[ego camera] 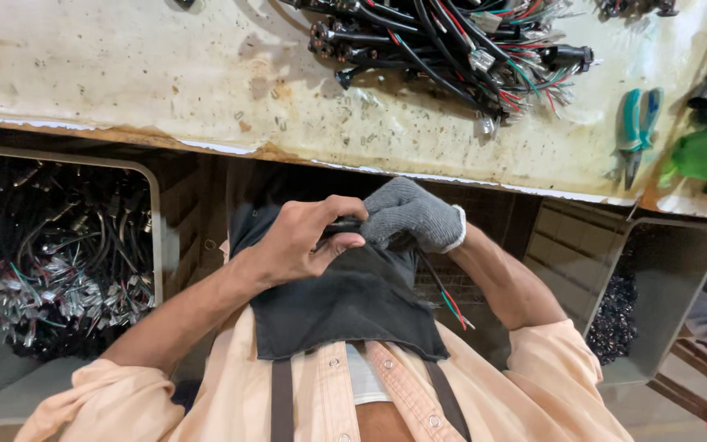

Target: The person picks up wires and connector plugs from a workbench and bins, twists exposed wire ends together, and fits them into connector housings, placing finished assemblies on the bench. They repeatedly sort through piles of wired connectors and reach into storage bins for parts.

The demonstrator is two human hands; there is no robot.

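Peach buttoned shirt with rolled sleeves, dark apron, grey knit glove on right hand [409, 214]

We see a grey knit glove [409, 214], a dark apron [345, 307], a peach shirt [533, 385], teal-handled pliers [638, 131], and red-and-green wires [450, 301].
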